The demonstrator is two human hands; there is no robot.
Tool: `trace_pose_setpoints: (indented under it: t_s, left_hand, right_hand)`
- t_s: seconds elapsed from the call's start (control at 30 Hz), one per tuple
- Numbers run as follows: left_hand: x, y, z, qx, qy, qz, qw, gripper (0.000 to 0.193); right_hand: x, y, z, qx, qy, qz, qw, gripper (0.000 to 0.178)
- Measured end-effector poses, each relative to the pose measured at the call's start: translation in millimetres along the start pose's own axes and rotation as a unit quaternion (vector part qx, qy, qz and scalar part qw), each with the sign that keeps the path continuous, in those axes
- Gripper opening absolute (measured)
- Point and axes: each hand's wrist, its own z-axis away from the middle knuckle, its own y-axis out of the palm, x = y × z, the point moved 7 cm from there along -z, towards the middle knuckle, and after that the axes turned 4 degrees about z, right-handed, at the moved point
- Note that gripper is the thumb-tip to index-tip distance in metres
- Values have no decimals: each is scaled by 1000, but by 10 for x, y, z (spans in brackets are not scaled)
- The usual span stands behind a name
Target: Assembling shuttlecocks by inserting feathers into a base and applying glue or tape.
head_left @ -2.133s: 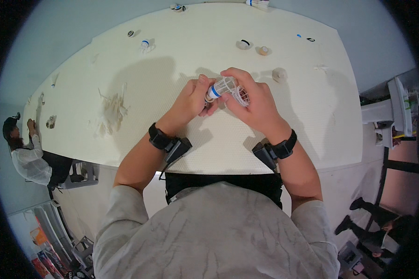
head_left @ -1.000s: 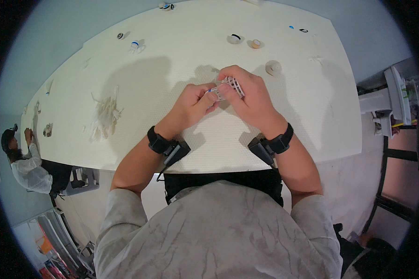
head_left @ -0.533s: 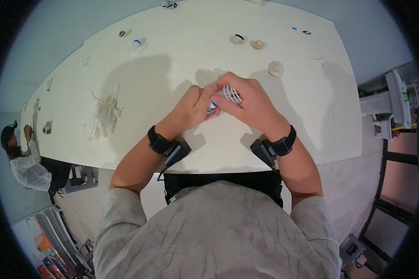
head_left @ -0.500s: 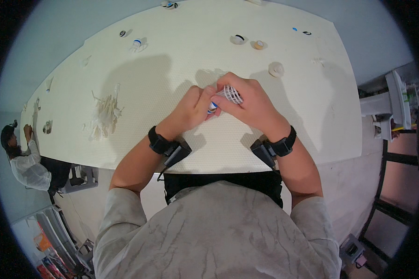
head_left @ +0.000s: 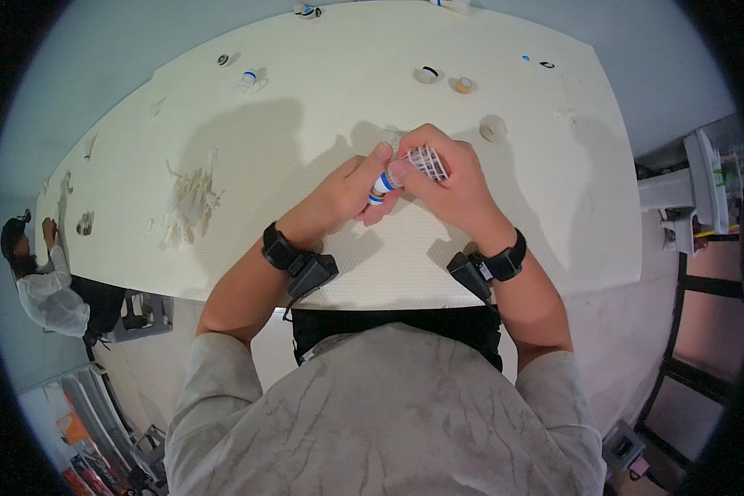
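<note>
Shuttlecock, with a white lattice skirt and blue-banded base, is held between the left hand and the right hand, above the tabletop. Its long axis runs obliquely: base toward lower left, skirt toward upper right. The right hand, nearer the skirt, wraps it, thumb pressed forward. The left hand, nearer the base, appears curled about it; finger overlap obscures the exact contact. White strips lie well apart, to the left.
</note>
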Motion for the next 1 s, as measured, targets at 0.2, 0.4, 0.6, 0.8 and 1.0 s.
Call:
trace_pose_setpoints:
  t_s: [0.2,0.4,0.6,0.8,1.0]
  left_hand:
    - [-22,-273,-41,6,13,168,986,64]
    - [-132,-372,-92,-71,41,208,975,53]
    - [-78,-491,-151,-79,74,165,980,47]
    - [-66,-476,-185,-1,78,303,950,52]
    - [-55,-417,-165,38,56,389,919,52]
  right_hand:
    - [-247,-823,47,-277,80,-228,930,6]
    - [-236,-585,3,-253,106,-153,949,11]
    - [-293,-443,-15,-163,102,-103,976,11]
    - [30,221,38,121,19,23,992,18]
    - [36,436,80,142,-30,112,983,25]
